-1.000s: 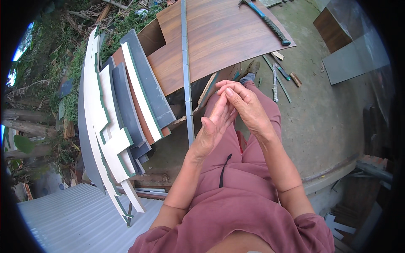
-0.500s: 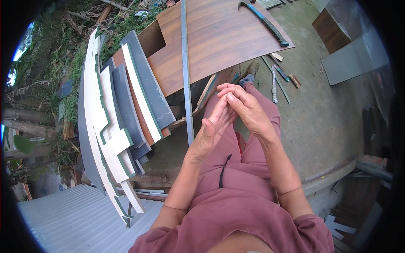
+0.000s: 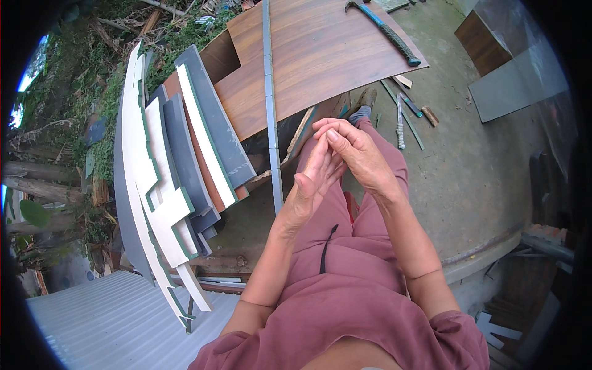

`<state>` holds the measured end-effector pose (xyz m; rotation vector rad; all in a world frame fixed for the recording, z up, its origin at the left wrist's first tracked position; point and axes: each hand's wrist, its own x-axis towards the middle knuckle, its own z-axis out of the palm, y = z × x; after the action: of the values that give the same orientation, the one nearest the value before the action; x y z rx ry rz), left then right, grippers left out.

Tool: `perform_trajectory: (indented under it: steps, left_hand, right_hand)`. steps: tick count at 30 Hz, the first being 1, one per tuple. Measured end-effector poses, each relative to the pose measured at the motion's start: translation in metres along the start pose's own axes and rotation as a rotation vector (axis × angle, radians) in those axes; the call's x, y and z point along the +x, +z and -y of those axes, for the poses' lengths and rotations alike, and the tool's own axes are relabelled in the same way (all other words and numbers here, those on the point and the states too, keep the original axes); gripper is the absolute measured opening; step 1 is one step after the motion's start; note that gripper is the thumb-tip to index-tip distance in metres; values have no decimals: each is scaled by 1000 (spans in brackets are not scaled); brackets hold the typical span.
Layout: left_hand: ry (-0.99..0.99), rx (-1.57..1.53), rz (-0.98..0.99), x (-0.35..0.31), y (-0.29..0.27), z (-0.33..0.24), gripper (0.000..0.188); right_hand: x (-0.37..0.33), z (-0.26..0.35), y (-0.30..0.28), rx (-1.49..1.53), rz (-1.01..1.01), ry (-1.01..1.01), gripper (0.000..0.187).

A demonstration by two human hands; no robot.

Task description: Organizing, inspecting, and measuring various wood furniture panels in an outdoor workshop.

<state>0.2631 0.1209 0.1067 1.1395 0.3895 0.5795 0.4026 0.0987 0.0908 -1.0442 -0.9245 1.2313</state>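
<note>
My left hand [image 3: 306, 191] is raised in front of my lap, its fingers stretched upward and its thumb apart from them. My right hand [image 3: 362, 161] bends over from the right, and its thumb and fingers close loosely around the left fingertips. No tool or other object shows in either hand. The gap between the palms is partly hidden. Beyond the hands lies a wood-grain board [image 3: 320, 61] with a blue and black hammer [image 3: 387, 36] on it. A narrow grey strip [image 3: 271, 111] crosses that board lengthwise.
To the left lean several white cut panels [image 3: 161, 166] and dark grey boards [image 3: 216, 117]. A corrugated sheet [image 3: 123, 314] spreads at the lower left. Several small tools and strips, including a wrapped rod [image 3: 400, 123], lie on the concrete floor [image 3: 462, 179]. A grey panel [image 3: 515, 89] is at the far right.
Both hands keep the same pose, with the right hand shifted very slightly up and left. The boards and hammer stay in place.
</note>
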Motion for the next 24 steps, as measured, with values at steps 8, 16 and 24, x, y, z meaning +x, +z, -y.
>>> perform_trajectory:
  steps: [8, 16, 24]
  left_hand:
    - [-9, -65, 71, -2, -6, 1, 122]
    - [-3, -233, 35, -9, -11, 6, 111]
    - [12, -365, 97, -18, -16, 9, 106]
  right_hand:
    - [-1, -2, -3, -39, 33, -12, 31]
    - [-13, 1, 1, 38, -32, 84, 44]
    - [-17, 12, 12, 12, -45, 63, 38]
